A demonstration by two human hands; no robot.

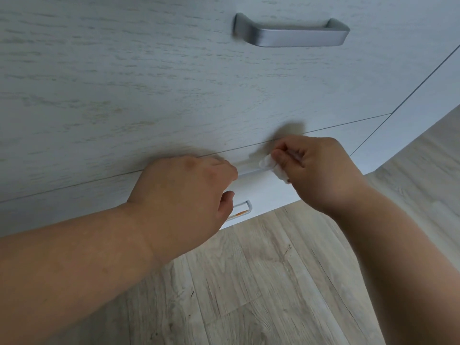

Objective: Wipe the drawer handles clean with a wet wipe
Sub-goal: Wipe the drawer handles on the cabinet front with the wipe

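While the head cam looks down at the drawer fronts (pixel 124 83), which are pale grey-white laminate w/ a faint woodgrain print, the right hand (pixel 316 168) has its fingers curled tight, pinching a small scrunched-up white wet wipe (pixel 270 168) btw thumb and fingertips. Wipe is soft and crumpled, and it's pressed on the right end of the middle handle (pixel 249 168), a thin flat bar that looks washed out and blurry here. The left hand (pixel 184 192) is knuckles-up w/ fingers curled over the left end of that same bar, thumb tucked underneath, so it's gripping it.

Up top there's another handle (pixel 291 33): brushed metal, matte grey, squared-off bar w/ rounded corners, nobody touching it. Bottom handle (pixel 240 209) peeks out under the left thumb, same boxy shape, w/ an orange smear or reflection on it, can't tell which. The floor (pixel 273 282) is light oak-look plank w/ dark grain lines and visible seams. Both forearms are bare.
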